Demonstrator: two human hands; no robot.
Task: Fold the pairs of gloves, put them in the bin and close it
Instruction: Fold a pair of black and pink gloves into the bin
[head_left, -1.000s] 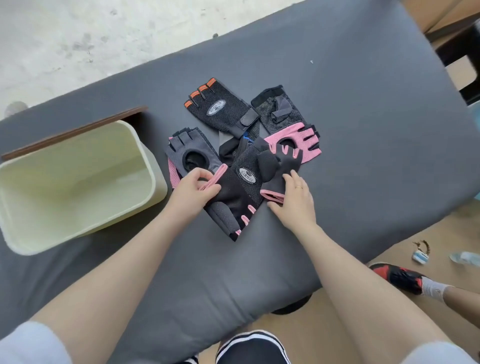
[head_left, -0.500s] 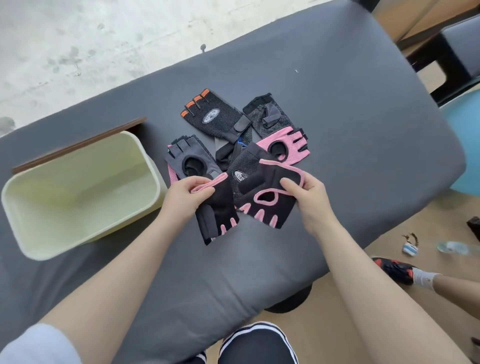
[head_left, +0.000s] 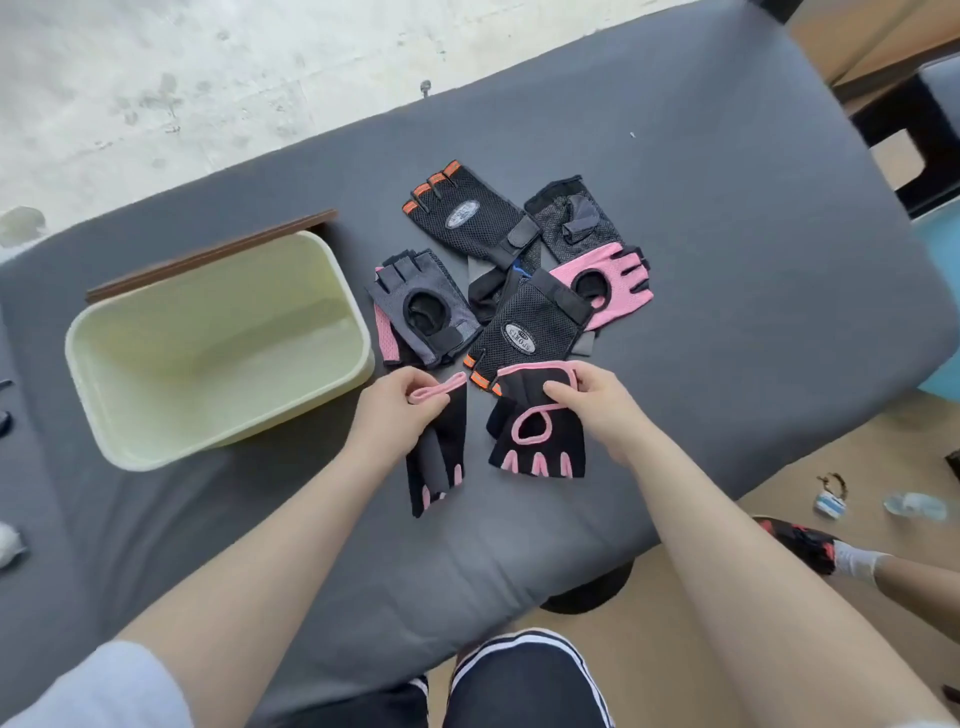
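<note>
Left hand (head_left: 392, 415) and right hand (head_left: 597, 410) each pinch one black-pink glove (head_left: 435, 457) (head_left: 540, 436) by its cuff.

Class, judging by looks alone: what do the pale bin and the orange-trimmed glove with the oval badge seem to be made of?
Pale bin: probably moulded plastic, with smooth walls, rounded corners and a soft sheen. Orange-trimmed glove: apparently synthetic mesh fabric, matt black, with a fine grid weave showing; its oval badge looks like rubber or print, which cannot be settled.

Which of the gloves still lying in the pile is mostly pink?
The pink glove at the pile's right edge, with black fingertips and a round hole in its middle. The other gloves showing in the pile are black mesh or grey, with pink or orange only as trim.
</note>
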